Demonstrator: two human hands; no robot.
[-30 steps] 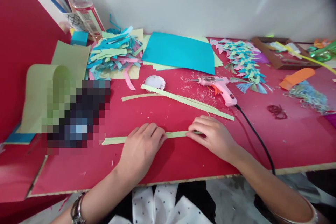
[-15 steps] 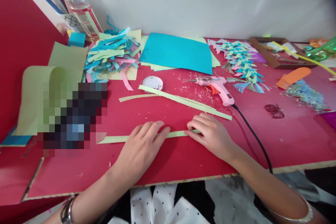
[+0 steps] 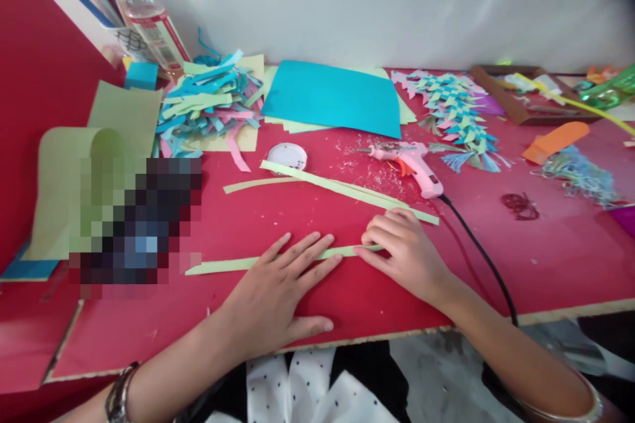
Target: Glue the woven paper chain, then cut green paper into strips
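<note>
A long light-green paper strip (image 3: 223, 265) lies flat on the red table (image 3: 546, 264) in front of me. My left hand (image 3: 278, 291) rests on its middle with the fingers stretched out flat and the thumb spread toward the table edge. My right hand (image 3: 404, 251) is curled, its fingertips pressed together on the strip's right end. Two more green strips (image 3: 337, 188) lie crossed just beyond my hands.
A pink glue gun (image 3: 411, 164) with a black cord (image 3: 483, 258) lies behind my right hand. A blue paper sheet (image 3: 332, 98), a heap of cut strips (image 3: 211, 102), a woven paper piece (image 3: 454, 106), a white lid (image 3: 288, 157), a bottle (image 3: 149, 20) and green sheets (image 3: 74, 172) lie around.
My left hand has opened from a curled press to flat, stretched fingers and slid right along the strip. My right hand has stayed at the strip's right end.
</note>
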